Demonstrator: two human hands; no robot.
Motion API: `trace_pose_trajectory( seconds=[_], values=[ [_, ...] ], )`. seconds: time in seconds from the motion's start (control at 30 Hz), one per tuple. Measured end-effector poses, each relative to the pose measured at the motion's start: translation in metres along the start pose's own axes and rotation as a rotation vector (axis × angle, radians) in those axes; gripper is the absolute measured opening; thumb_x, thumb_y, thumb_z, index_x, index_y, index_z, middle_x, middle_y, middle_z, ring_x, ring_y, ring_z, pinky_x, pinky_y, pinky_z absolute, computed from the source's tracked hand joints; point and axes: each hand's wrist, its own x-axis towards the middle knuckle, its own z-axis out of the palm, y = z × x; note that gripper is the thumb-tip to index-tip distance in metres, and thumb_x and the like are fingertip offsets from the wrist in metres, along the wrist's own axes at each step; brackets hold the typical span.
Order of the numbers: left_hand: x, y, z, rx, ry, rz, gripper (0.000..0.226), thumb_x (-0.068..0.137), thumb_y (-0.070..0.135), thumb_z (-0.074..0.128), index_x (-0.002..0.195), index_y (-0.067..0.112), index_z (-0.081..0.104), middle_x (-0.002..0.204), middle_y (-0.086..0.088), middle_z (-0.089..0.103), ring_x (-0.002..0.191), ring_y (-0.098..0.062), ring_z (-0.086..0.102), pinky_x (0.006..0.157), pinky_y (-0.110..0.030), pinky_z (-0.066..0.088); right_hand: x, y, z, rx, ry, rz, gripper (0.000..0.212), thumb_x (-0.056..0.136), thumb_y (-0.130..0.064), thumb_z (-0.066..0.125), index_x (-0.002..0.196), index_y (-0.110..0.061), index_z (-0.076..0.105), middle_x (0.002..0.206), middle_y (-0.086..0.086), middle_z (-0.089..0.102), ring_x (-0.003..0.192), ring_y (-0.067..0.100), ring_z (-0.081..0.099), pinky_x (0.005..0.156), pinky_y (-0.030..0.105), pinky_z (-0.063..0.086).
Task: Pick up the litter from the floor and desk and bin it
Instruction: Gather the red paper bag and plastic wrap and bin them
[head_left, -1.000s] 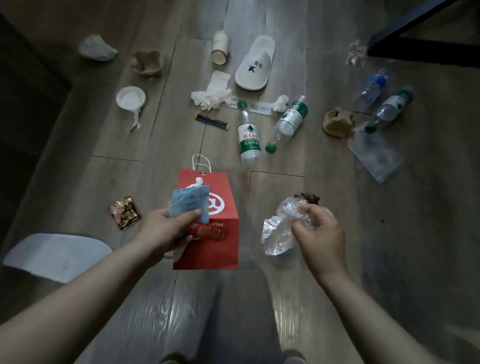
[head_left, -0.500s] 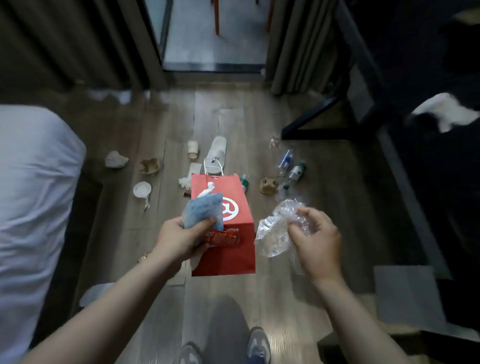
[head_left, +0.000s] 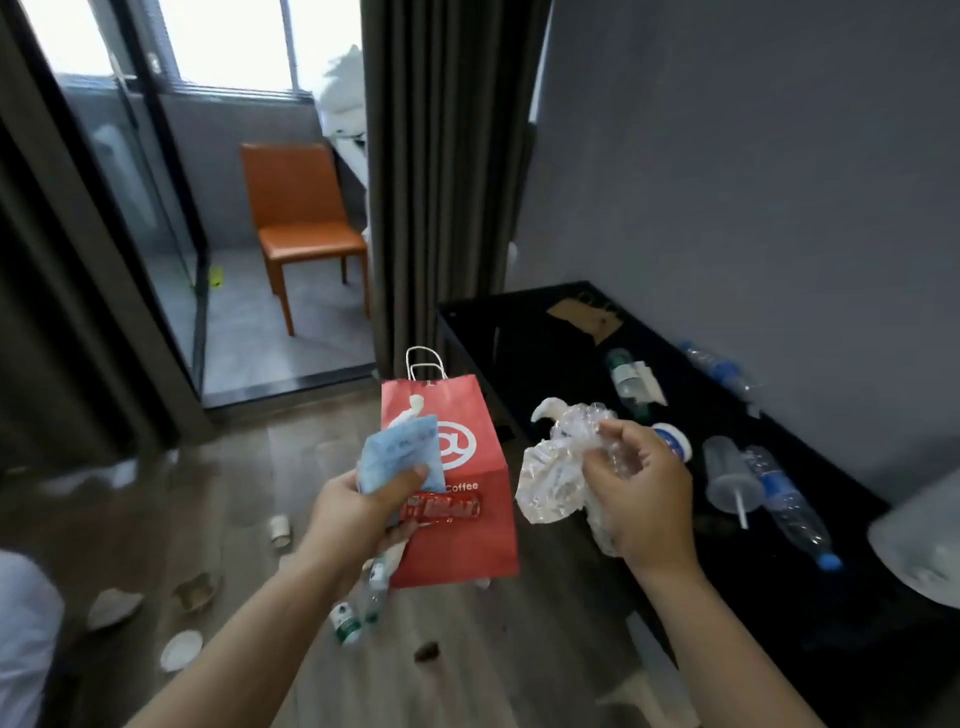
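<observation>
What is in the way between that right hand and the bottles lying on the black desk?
Nothing visible stands between them. The right hand hangs at the edge of the black desk, and the water bottle and clear lidded cup lie uncovered beside it. But that hand is full: it grips crumpled clear plastic.

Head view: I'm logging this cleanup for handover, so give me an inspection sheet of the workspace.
Surface: black desk and wood floor, both littered.
Job's things: red paper bag, blue packet and red snack wrapper held together; crumpled clear plastic held apart.
Clutter: plastic bottles, cup with straw and torn cardboard on desk; green-label bottles, paper cup on floor.
Hands: left hand grips the bag bundle; right hand grips the plastic.
Cables: nothing seen.
Surroundings: orange chair, grey curtain; no bin in view.
</observation>
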Motion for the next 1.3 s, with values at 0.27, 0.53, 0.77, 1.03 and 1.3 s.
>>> trace_pose_trajectory(
  seconds=[0.27,0.53,0.77,1.03,1.3],
  values=[
    [-0.065,0.057,0.061,0.03,-0.351,0.136,0.019,0.08,0.02,0.075,0.09,0.005,0.068,0.082,-0.017,0.069,0.068,-0.023,0.063,0.061,-0.031,0.051,-0.05,-0.072,-0.101,-0.078,0.354,-0.022,0.031,0.084,-0.009,0.068,0.089,-0.039,0.059,0.099,-0.005,0.065,0.077,-0.003,0.059,0.067,0.001,0.042],
    [-0.156,0.055,0.176,0.073,-0.726,0.13,0.019,0.081,0.02,0.073,0.095,0.009,0.067,0.09,-0.012,0.075,0.078,-0.023,0.071,0.069,-0.035,0.057,-0.136,-0.098,-0.245,-0.16,0.749,0.038,0.024,0.083,-0.012,0.067,0.093,-0.034,0.064,0.096,-0.005,0.066,0.076,0.009,0.059,0.074,0.023,0.047],
    [-0.275,0.021,0.295,0.094,-1.056,0.071,0.022,0.081,0.021,0.073,0.099,0.01,0.069,0.088,-0.007,0.076,0.068,-0.016,0.07,0.055,-0.024,0.057,-0.238,-0.115,-0.379,-0.342,1.082,0.025,0.022,0.082,-0.011,0.069,0.096,-0.028,0.067,0.084,-0.008,0.061,0.068,0.004,0.051,0.071,0.026,0.041],
    [-0.453,-0.054,0.388,0.075,-1.448,-0.069,0.021,0.083,0.017,0.069,0.103,0.011,0.068,0.094,-0.006,0.075,0.075,-0.014,0.072,0.057,-0.023,0.057,-0.385,-0.136,-0.506,-0.476,1.39,0.065,0.029,0.081,-0.011,0.07,0.084,-0.039,0.061,0.072,-0.018,0.05,0.06,0.001,0.043,0.069,0.023,0.039],
    [-0.589,-0.129,0.44,0.101,-1.705,-0.268,0.019,0.084,0.012,0.068,0.102,0.005,0.068,0.09,-0.01,0.075,0.067,-0.015,0.068,0.048,-0.019,0.051,-0.511,-0.147,-0.562,-0.633,1.662,0.21,0.033,0.081,-0.01,0.069,0.087,-0.041,0.059,0.092,-0.012,0.064,0.077,0.003,0.055,0.078,0.021,0.043]
  ],
)
